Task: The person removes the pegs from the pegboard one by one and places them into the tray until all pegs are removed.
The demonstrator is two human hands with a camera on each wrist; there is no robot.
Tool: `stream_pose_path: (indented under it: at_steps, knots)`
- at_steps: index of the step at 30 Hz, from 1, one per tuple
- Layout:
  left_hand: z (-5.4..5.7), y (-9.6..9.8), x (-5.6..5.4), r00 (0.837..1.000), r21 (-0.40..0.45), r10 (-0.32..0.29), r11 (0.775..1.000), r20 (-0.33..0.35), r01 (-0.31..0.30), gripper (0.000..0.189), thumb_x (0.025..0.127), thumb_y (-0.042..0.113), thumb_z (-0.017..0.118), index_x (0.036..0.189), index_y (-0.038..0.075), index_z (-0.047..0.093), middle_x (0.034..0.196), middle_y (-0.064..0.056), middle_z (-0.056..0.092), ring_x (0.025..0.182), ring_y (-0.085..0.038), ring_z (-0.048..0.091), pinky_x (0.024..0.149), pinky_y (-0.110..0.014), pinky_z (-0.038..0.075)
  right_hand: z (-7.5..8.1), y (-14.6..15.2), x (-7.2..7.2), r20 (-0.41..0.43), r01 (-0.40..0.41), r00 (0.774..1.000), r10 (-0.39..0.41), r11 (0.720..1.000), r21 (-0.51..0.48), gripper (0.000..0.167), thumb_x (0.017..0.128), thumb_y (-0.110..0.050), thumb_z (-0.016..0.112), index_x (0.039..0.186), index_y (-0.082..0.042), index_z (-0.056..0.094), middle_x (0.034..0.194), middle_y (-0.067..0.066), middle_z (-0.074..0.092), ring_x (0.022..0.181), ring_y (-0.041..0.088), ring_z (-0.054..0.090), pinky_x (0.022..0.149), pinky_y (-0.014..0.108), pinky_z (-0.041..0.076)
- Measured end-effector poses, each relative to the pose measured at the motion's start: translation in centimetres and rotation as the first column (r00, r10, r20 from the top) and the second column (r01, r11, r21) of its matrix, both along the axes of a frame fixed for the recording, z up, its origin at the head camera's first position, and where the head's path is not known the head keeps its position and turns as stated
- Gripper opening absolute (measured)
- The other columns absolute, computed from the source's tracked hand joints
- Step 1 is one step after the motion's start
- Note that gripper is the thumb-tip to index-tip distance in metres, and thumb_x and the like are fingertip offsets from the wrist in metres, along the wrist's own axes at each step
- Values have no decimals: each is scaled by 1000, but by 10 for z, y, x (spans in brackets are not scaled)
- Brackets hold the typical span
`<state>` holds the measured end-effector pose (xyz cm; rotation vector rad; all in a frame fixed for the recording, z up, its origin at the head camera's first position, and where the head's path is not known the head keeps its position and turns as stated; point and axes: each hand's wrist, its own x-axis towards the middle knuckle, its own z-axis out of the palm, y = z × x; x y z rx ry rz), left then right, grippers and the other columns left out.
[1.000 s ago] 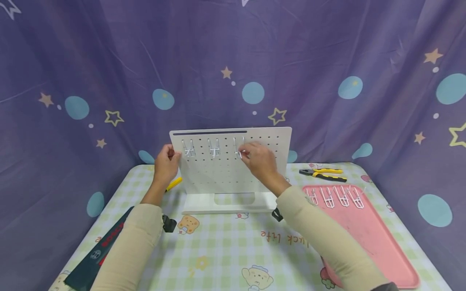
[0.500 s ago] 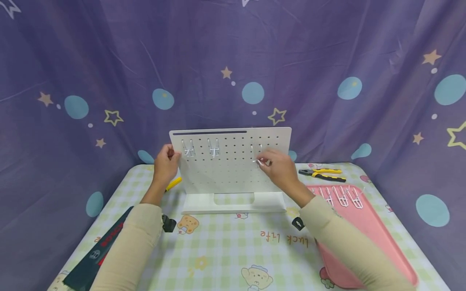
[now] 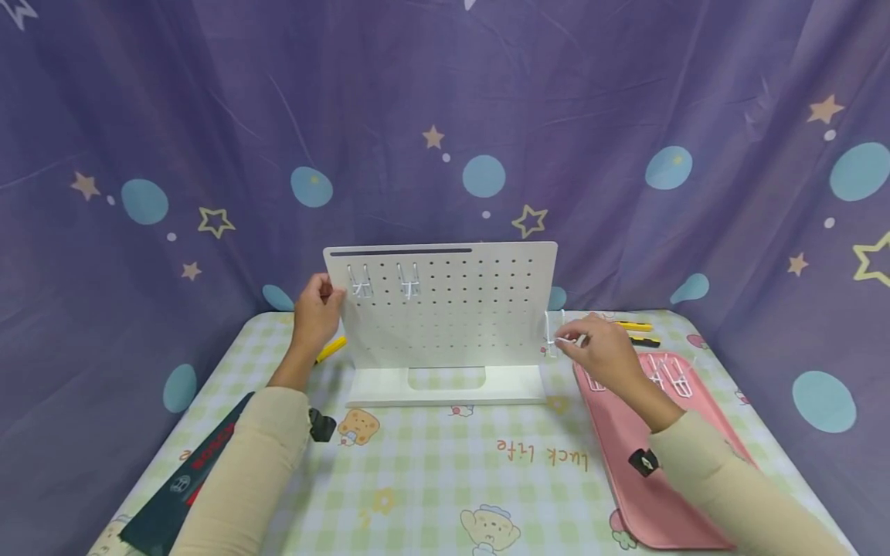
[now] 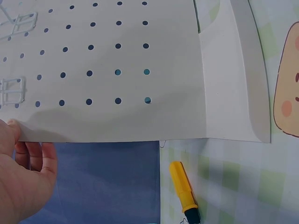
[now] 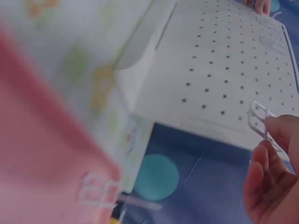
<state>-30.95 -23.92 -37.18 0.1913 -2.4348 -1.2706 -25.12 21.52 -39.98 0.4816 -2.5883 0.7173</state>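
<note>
Beside the pegboard (image 3: 445, 332), right fingers (image 5: 281, 127) pinch a white hook (image 5: 259, 115) (left fingers (image 4: 49, 161) grip the pegboard's edge).

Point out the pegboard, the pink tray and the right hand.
Pegboard (image 3: 445, 313), head view: middle of its perforated panel.
Pink tray (image 3: 653, 502), head view: bare floor, near end.
Right hand (image 3: 603, 351), head view: back of hand.

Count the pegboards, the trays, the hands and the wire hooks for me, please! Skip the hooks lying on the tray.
Pegboard: 1
Pink tray: 1
Hands, the left hand and the right hand: 2
White wire hooks hanging on the pegboard: 2
White wire hook held in the right hand: 1
Total: 7
</note>
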Motion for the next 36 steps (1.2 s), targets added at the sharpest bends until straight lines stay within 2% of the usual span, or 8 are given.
stream_pose_path:
  at_steps: [10,16,19,24,29,36]
  knots:
    - [0,1,0,1000,15,-11,1000,13,11,25,106,19,51,125,4,52,115,-17,57,110,-32,55,100,-47,50,-28,47,25,179,-54,983,47,998,30,7,85,-18,80,92,-20,80,83,-5,74,72,7,63,65,29,51]
    - [0,1,0,1000,8,-16,1000,12,16,25,106,20,51,125,4,52,115,-17,57,110,-32,54,100,-46,49,-47,66,38,227,-61,973,45,996,62,3,83,-19,80,84,-20,77,77,-11,71,71,4,62,64,28,50]
    - [1,1,0,1000,11,-15,1000,11,15,25,106,20,51,125,4,52,116,-18,57,111,-32,55,101,-46,49,-55,73,40,246,-55,969,35,996,77,3,84,-20,78,82,-21,76,74,-13,70,69,2,59,63,27,47]
    - [2,-1,3,1000,7,-5,1000,17,4,25,106,19,50,125,4,52,117,-18,58,111,-32,55,100,-45,49,-62,81,41,325,-80,945,47,993,89,10,86,-18,76,79,-25,73,73,-16,67,66,-2,55,62,24,46]
    - [4,0,2,1000,8,-12,1000,14,12,24,106,20,49,125,4,51,116,-17,57,110,-32,54,99,-45,49,-65,85,41,371,-126,925,86,988,87,16,85,-15,76,76,-27,72,73,-18,67,69,-4,54,65,23,47]
    - [2,1,1,1000,9,-9,1000,19,8,25,106,20,50,125,4,51,117,-18,57,110,-33,55,101,-46,50,-69,88,41,442,-148,892,91,984,95,15,85,-17,76,76,-27,71,72,-19,66,67,-3,52,65,23,44]
